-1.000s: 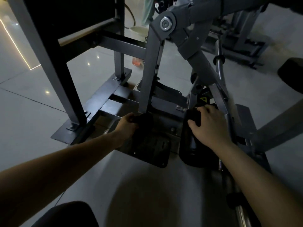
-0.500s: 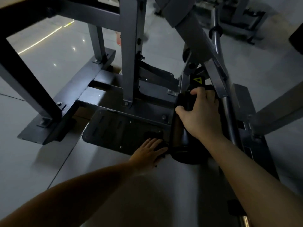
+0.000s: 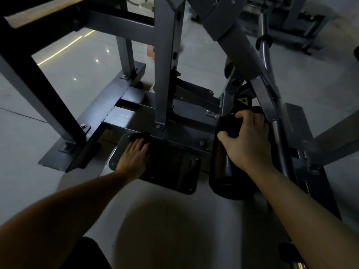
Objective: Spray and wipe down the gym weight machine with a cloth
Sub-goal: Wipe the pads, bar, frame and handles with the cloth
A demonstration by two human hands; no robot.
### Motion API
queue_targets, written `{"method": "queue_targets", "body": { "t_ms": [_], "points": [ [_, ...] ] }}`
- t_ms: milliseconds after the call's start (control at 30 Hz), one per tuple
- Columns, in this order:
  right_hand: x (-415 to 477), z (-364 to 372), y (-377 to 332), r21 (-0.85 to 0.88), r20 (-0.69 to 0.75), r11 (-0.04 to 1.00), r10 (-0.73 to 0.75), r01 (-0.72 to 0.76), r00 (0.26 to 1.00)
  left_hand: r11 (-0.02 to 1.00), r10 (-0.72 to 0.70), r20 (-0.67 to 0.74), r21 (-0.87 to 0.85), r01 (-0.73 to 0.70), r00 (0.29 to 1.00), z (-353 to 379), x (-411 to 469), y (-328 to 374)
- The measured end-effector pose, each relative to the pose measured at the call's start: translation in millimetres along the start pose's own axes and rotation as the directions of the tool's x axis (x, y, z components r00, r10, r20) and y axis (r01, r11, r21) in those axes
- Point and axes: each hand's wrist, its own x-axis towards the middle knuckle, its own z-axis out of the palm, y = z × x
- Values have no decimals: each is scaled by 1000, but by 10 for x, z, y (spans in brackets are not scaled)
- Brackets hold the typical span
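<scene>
Fingers (image 3: 140, 145) of your L hand (image 3: 134, 158) lie straight and flat, pressing a dark cloth (image 3: 140, 135) onto the far-L corner of the black footplate (image 3: 174, 167) at the base of the weight machine (image 3: 165, 74). Cloth is bunched under and just past the fingertips, near the foot of the grey upright; it's dark on dark, so its edges are hard to trace. Your R hand (image 3: 246, 141) curls fingers and thumb round the top of a black cylinder (image 3: 221, 167) standing just R of the plate. It's prob. a roller pad, though in this dim light I can't rule out a bottle. Key relation: the plate's long axis runs from your L fingers out to the R and slightly toward you, so most of its surface lies R of the cloth, btwn your two hands. L hand is on the plate and nearer; R hand is busy w/ the cylinder. My read: wiping is under way on the plate, w/ a rightward sweep along that axis the likely next stroke. Pale tiled floor (image 3: 174, 220) lies all round; a yellow warning label (image 3: 243, 100) sits just beyond your R hand.
</scene>
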Motion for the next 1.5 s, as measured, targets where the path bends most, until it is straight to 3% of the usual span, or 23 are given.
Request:
{"method": "queue_targets", "body": {
  "t_ms": [100, 200, 400, 600, 767, 867, 1033, 1300, 1500],
  "points": [
    [-11, 4, -4, -4, -4, 1000, 3, -3, 1000, 994, -104, -13, -35, 104, 994, -36, -20, -180],
    [-10, 5, -10, 3, -13, 1000, 5, -5, 1000, 982, -163, -21, -102, 160, 986, 67, 34, 146],
    [-6, 19, 7, -2, -25, 1000, 14, -14, 1000, 981, 188, 74, -61, -184, 979, 446, 135, 1182],
    [13, 23, 25, 13, -28, 1000, 25, -24, 999, 953, 299, 85, 31, -302, 951, 472, 217, 1086],
    [9, 22, 12, 25, -20, 999, 35, -35, 999, 999, 17, -47, -36, -19, 999, 208, -45, 183],
    [7, 21, 0, 32, -11, 998, 49, -48, 999, 996, -70, -67, -65, 66, 995, 50, -288, -359],
    [-13, 4, -28, 48, 7, 997, 63, -63, 998, 906, -372, -79, -250, 342, 925, 23, -606, -393],
    [0, 31, 8, 56, -8, 997, 47, -47, 999, 921, -362, -89, -189, 341, 928, 67, -203, -278],
    [9, 52, 36, 56, -28, 998, 40, -39, 999, 780, -579, -78, -343, 524, 811, 64, 400, 53]
  ]
}}
